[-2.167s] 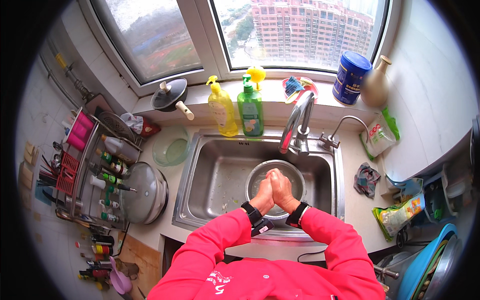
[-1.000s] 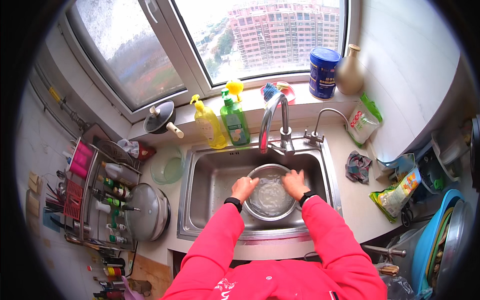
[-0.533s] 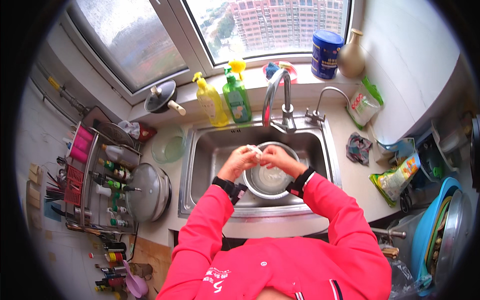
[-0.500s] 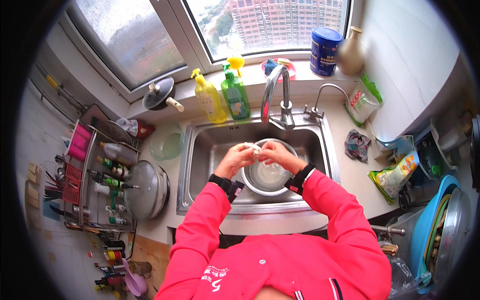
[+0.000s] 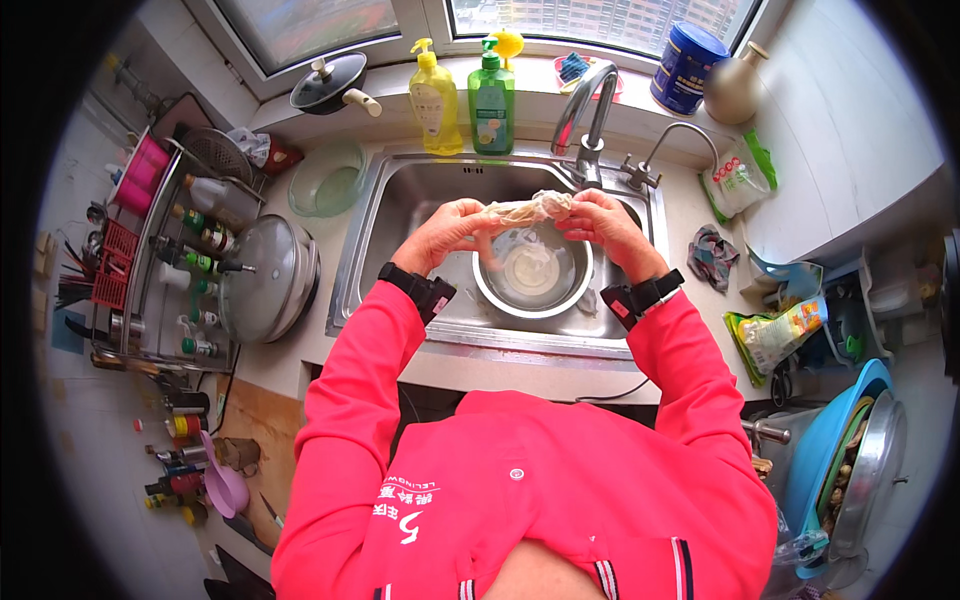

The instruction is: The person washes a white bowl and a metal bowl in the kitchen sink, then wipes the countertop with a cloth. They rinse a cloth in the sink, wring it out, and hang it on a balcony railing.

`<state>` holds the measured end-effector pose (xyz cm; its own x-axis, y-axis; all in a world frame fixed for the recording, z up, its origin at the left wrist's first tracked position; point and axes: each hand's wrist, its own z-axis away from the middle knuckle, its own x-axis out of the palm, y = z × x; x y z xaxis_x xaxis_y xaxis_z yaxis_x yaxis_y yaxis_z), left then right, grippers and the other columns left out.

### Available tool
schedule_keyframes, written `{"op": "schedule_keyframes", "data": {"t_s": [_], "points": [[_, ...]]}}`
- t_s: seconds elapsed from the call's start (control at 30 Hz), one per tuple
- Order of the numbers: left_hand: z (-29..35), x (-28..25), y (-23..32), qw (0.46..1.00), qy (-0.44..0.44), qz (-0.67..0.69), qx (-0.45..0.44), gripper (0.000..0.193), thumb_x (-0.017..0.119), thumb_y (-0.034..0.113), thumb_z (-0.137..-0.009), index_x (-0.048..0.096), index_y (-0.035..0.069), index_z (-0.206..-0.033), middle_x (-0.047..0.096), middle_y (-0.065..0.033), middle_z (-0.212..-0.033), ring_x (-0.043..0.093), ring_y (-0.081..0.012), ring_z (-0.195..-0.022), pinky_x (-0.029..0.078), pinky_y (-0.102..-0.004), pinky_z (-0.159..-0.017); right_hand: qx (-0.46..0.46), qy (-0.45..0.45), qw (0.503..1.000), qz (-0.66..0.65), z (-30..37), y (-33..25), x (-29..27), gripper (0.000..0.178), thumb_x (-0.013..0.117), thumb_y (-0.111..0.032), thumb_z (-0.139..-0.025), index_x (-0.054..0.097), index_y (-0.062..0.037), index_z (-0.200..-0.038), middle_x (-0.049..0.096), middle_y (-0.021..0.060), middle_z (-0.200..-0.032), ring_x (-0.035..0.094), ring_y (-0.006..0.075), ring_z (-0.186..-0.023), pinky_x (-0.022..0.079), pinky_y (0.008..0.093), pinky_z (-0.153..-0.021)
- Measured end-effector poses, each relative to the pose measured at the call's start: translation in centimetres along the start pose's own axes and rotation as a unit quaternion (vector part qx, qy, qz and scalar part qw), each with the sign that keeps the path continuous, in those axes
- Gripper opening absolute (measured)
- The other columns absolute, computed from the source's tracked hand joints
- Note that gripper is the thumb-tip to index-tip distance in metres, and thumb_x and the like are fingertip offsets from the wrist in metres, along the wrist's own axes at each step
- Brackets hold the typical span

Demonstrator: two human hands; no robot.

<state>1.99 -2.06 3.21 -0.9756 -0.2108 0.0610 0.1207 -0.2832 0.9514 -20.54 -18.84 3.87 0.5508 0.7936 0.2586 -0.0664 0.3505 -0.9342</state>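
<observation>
A pale, crumpled strip [image 5: 520, 212] of undetermined material spans both hands above the steel bowl's [image 5: 533, 312] far side, long axis running left to right. Left hand [image 5: 447, 235] pinches its end left of bowl centre; right hand [image 5: 612, 232], nearer the bunched lump, pinches the opposite end.

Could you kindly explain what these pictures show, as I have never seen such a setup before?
There is no machine here, just a person's two bare hands. The view comes from a fisheye camera worn on the head, looking down, so straight edges bend. The left hand and right hand hold a pale, limp piece between them; I cannot tell what it is. Below, a metal bowl stands in the sink. On the counter lie a crumpled cloth and a clear bowl.
</observation>
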Motion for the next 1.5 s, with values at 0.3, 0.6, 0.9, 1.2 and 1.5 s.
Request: {"op": "schedule_keyframes", "data": {"t_s": [0.3,0.6,0.9,1.2,1.5], "points": [[-0.7,0.9,-0.3,0.988,-0.026,0.153,0.021,0.024,0.057,0.024,-0.089,0.057,0.004,-0.104,0.063,-0.0068,-0.093,0.063,-0.0181,-0.082,0.053,-0.0332,-0.075,-0.014,-0.044,0.996,0.076,-0.9,1.5,2.8,0.041,0.059,-0.031,-0.091,0.052,-0.0052,-0.122,0.063,0.0071,-0.101,0.063,0.0166,-0.090,0.052,0.0308,-0.078],[-0.3,0.0,0.2,0.995,-0.001,-0.060,0.081,0.028,0.057,0.023,-0.089,0.063,0.000,-0.105,0.066,-0.0058,-0.092,0.060,-0.0118,-0.084,0.049,-0.0281,-0.073,-0.122,-0.103,0.976,0.149,-1.4,-0.4,2.6,0.022,0.068,-0.020,-0.085,0.060,-0.0022,-0.094,0.062,0.0018,-0.086,0.058,0.0091,-0.079,0.046,0.0233,-0.075],[0.9,-1.6,3.0,0.995,0.031,-0.039,0.090,0.028,0.058,0.018,-0.088,0.067,0.003,-0.110,0.067,-0.0032,-0.094,0.060,-0.0103,-0.083,0.046,-0.0238,-0.075,-0.054,-0.096,0.897,0.429,-0.6,-1.1,2.7,0.025,0.072,-0.021,-0.074,0.065,0.0010,-0.084,0.060,0.0056,-0.064,0.055,0.0117,-0.062,0.044,0.0304,-0.058],[1.4,-4.3,4.0,0.965,0.137,0.060,0.216,0.023,0.057,0.018,-0.090,0.066,0.003,-0.104,0.068,-0.0028,-0.093,0.062,-0.0108,-0.086,0.046,-0.0243,-0.079,-0.209,0.057,0.873,0.438,-0.6,-2.9,1.7,0.013,0.062,-0.012,-0.081,0.067,-0.0045,-0.091,0.065,0.0046,-0.075,0.062,0.0139,-0.072,0.049,0.0276,-0.065],[2.0,-6.4,4.5,0.986,0.021,0.093,0.140,0.020,0.054,0.018,-0.094,0.063,0.003,-0.103,0.067,-0.0042,-0.091,0.063,-0.0113,-0.078,0.051,-0.0242,-0.070,-0.161,-0.047,0.982,-0.088,0.2,-4.3,3.1,0.025,0.051,-0.025,-0.095,0.059,-0.0058,-0.110,0.060,0.0138,-0.118,0.060,0.0224,-0.108,0.049,0.0336,-0.090]]}}
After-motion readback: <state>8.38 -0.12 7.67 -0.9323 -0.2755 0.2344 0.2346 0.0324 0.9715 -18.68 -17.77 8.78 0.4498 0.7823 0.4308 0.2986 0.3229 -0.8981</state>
